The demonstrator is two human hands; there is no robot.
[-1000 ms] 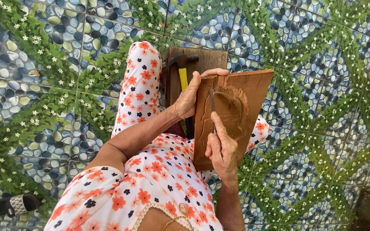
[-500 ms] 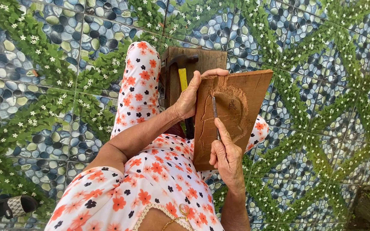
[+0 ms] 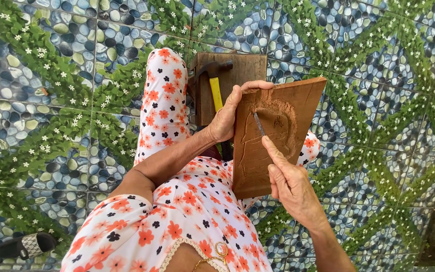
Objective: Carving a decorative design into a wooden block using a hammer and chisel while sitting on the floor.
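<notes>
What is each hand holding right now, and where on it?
Left hand grips the carved wooden board by its upper left edge; right hand holds a thin metal carving tool by its lower end.

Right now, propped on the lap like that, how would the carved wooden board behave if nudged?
The wooden board looks rigid and thick, so likely stiff, not floppy. It stands tilted on edge, steadied by the left hand, so probably apt to tip if released. The right hand presses a thin chisel into its hollowed face, which may be weaker.

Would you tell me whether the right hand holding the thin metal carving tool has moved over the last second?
Yes. The right hand slid slightly down the brown wooden carving board, toward the person's body, with the thin metal tool.
</notes>
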